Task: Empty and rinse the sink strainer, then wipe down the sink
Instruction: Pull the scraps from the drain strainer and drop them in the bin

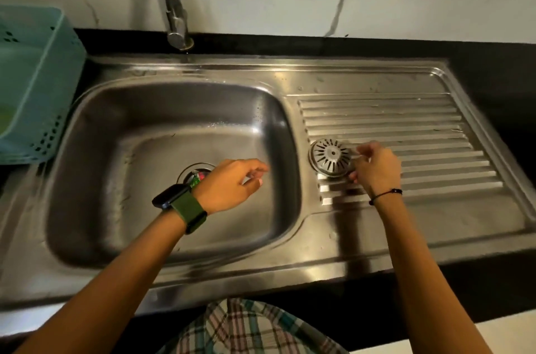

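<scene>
Strainer [331,157] on the drainboard [420,133], seemingly pinched by right hand [375,169] fingertips.

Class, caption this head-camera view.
Right hand at the strainer on the drainboard; left hand over the basin.

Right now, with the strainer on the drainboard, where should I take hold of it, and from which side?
Grip the strainer by its rim, probably from the right, where the right hand already is. It lies dome up on the ridged drainboard, and the slotted dome looks too smooth and sloped to pinch. The flat rim stands out, so thumb and fingers can close on it from opposite edges.
</scene>
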